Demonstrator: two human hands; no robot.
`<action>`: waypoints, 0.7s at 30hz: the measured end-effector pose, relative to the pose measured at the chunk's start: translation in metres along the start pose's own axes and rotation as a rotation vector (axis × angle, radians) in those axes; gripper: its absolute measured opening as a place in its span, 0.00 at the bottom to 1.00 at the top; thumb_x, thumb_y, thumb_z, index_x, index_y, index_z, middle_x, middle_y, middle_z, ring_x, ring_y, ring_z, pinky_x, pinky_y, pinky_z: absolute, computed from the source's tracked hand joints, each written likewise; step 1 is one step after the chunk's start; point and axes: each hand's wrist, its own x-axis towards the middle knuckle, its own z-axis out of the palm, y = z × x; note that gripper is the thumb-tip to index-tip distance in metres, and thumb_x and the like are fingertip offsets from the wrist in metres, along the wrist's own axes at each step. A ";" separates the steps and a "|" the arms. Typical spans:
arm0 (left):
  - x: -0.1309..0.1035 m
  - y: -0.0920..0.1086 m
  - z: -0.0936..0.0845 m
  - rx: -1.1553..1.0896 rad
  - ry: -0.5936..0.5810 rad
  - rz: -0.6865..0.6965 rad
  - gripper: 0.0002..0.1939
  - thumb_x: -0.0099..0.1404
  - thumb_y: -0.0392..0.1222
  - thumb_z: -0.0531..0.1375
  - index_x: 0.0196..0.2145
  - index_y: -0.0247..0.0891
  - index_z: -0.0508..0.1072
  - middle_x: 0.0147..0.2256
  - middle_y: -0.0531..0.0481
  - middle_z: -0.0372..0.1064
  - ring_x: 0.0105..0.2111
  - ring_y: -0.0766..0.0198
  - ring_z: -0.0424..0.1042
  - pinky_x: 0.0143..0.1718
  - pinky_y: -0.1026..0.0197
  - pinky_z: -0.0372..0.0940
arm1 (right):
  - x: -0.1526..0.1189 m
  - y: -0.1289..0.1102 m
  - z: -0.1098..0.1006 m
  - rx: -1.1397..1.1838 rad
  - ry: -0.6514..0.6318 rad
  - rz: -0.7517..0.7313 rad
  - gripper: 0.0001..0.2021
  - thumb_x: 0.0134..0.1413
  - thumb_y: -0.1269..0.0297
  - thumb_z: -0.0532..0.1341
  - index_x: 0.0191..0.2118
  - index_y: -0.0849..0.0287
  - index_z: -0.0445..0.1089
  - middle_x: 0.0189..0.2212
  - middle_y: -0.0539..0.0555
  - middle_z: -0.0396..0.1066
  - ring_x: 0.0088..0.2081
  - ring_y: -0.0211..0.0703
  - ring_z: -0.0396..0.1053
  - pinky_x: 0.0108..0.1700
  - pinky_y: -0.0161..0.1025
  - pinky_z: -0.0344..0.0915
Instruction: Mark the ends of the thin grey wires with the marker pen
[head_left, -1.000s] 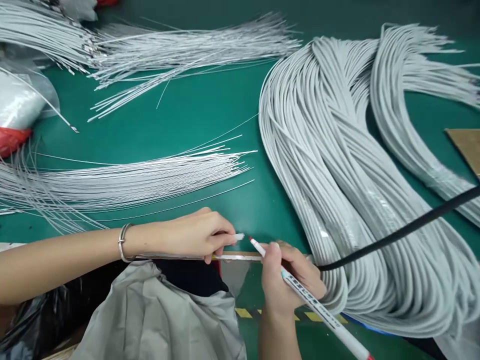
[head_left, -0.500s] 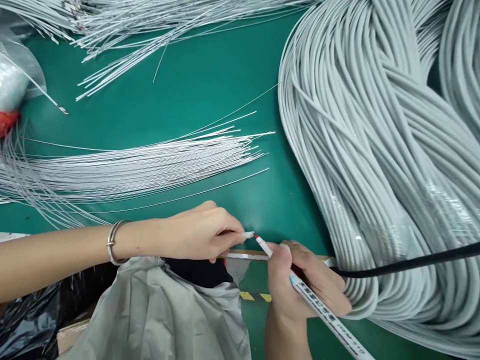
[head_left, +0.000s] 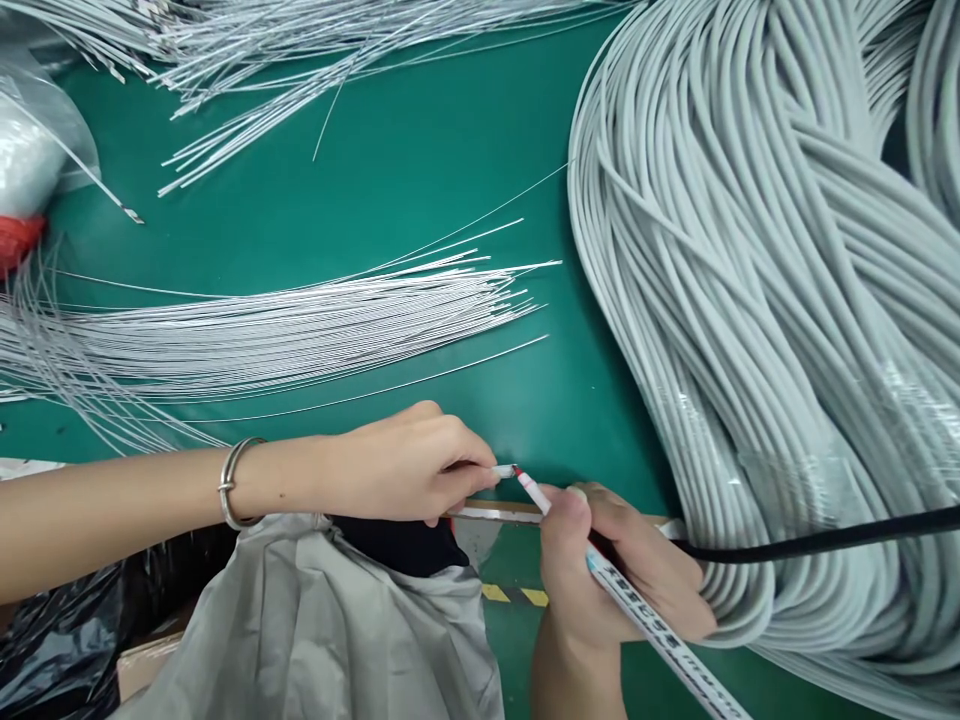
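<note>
My left hand, a metal bangle on its wrist, pinches a short white piece between thumb and fingertips; I cannot tell whether it is a wire end or a small sleeve. In my right hand is a white marker pen with dark printing and a red tip. That tip meets the free end of the white piece, just above the table's front edge. A bundle of thin white wires lies beyond my left hand, cut ends toward the right.
Big coils of thick grey cable cover the right side of the green table, with a black strap across them. More white wires lie at the back. A clear plastic bag sits far left, black plastic below.
The whole scene has shifted slightly to the right in view. Both hands keep their grips, and the pen tip is still at the end of the white piece.
</note>
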 end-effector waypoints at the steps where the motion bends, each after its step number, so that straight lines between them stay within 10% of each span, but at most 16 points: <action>1: 0.000 0.000 0.000 0.005 -0.004 -0.002 0.18 0.71 0.38 0.49 0.25 0.34 0.70 0.21 0.53 0.71 0.18 0.73 0.68 0.24 0.71 0.59 | 0.000 0.001 0.000 0.011 0.001 -0.003 0.10 0.50 0.79 0.60 0.24 0.57 0.68 0.16 0.45 0.61 0.15 0.33 0.58 0.16 0.35 0.52; 21: 0.000 0.003 -0.001 0.032 0.007 0.016 0.19 0.70 0.36 0.50 0.22 0.35 0.67 0.20 0.54 0.70 0.18 0.73 0.67 0.24 0.72 0.58 | -0.005 0.008 -0.004 -0.020 -0.013 -0.017 0.11 0.53 0.76 0.60 0.22 0.57 0.65 0.15 0.45 0.60 0.16 0.34 0.60 0.18 0.35 0.56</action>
